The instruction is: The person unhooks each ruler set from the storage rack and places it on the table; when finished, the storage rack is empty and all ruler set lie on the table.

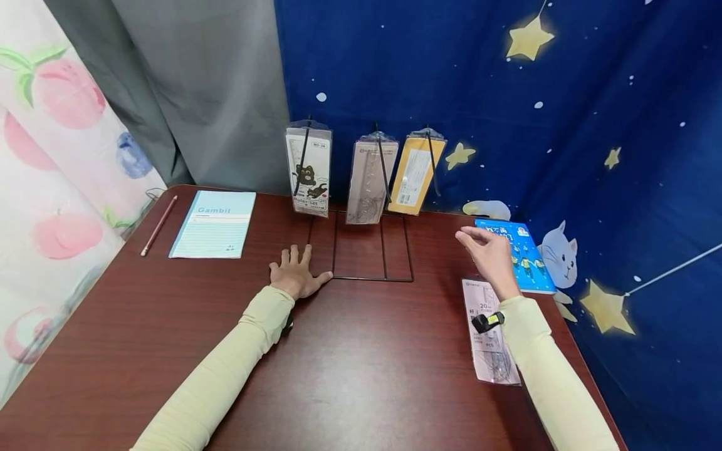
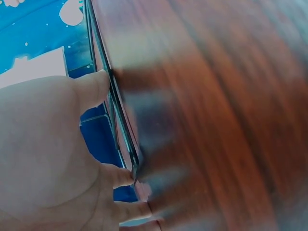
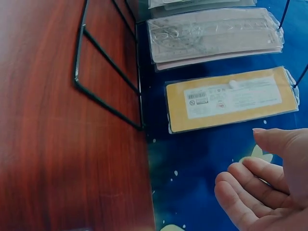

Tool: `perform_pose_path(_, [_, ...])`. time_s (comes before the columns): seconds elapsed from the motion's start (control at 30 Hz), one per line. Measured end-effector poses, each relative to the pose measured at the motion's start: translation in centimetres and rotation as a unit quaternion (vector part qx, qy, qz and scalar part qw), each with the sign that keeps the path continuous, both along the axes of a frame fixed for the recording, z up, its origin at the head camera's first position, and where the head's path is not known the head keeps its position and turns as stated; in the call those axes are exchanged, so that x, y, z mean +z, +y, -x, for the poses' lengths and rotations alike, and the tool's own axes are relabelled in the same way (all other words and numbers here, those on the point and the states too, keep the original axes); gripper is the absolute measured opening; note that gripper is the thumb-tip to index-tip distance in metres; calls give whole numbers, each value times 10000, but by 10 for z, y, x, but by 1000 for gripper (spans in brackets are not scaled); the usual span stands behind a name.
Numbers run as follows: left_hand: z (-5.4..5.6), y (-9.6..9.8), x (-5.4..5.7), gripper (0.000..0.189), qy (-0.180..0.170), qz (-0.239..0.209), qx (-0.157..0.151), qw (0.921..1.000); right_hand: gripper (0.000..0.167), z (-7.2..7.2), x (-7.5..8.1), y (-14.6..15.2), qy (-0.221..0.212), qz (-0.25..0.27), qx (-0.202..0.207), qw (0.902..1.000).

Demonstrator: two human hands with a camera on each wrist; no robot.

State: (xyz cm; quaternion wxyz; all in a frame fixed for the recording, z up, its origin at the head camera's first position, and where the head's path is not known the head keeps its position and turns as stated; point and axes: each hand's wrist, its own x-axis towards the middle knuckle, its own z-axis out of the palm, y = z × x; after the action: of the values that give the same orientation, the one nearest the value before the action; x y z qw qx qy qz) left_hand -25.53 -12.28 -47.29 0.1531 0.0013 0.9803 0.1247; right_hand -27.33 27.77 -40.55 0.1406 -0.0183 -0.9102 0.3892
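My left hand [image 1: 295, 275] rests on the table with its fingers spread, and its thumb touches the front left corner of a black wire display rack [image 1: 366, 279]. From the rack's hooks hang a white ruler set [image 1: 310, 153] with black cats, a pinkish ruler set [image 1: 369, 181] and a yellow-backed packet [image 1: 414, 172]. My right hand [image 1: 492, 257] hovers over the right side of the table, holding nothing. In the right wrist view its thumb and loosely bent fingers [image 3: 236, 197] are apart, near the yellow-backed packet [image 3: 216, 101].
Below my right wrist lies a pink packaged ruler set [image 1: 479, 354]. A blue book [image 1: 533, 266] sits by the right edge. At the left are a Gambit notebook [image 1: 214, 232] and a pencil [image 1: 160, 225]. Curtains [image 1: 395, 56] hang behind the dark red table [image 1: 350, 376].
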Motion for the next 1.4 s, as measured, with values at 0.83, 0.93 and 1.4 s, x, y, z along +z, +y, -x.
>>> perform_pose_path(0.83, [7, -6, -3, 92, -118, -8, -69, 9999, 46, 63, 0, -30, 118, 490, 116, 9987])
perform_pose_path(0.93, [9, -7, -9, 94, -182, 40, -104, 9998, 49, 68, 0, -35, 79, 648, 133, 9978])
perform_pose_path(1.4, [11, -9, -12, 95, -162, -2, -156, 9997, 59, 96, 3, -52, -123, 1371, 365, 9898])
